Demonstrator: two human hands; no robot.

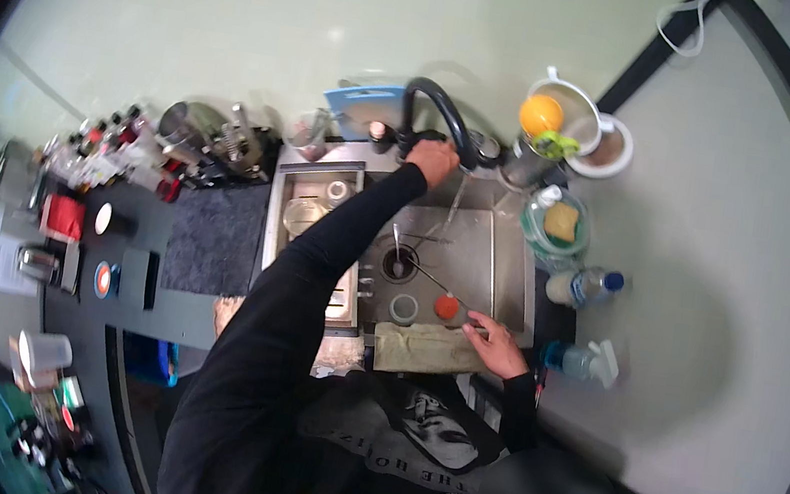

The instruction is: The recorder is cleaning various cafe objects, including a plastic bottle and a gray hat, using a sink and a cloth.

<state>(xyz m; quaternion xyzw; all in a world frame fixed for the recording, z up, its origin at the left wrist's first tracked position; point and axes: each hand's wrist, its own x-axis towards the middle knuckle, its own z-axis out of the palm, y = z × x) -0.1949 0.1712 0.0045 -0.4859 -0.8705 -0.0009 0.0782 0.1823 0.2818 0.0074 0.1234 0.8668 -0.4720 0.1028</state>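
My left hand is closed on the black faucet near its base; the exact grip is hidden. Water runs from the spout into the steel sink. Low on the right, my right hand has its fingertips at the end of a thin metal rod, which slants towards the drain. More thin metal utensils lie by the drain. An orange-red round item and a small clear round container sit near the front of the basin. A folded beige cloth hangs over the front edge.
A drainer tray with glass items adjoins the left of the sink, beside a dark mat and several bottles. On the right stand a green container with a sponge, a plastic bottle and a spray bottle. A blue cutting board leans behind.
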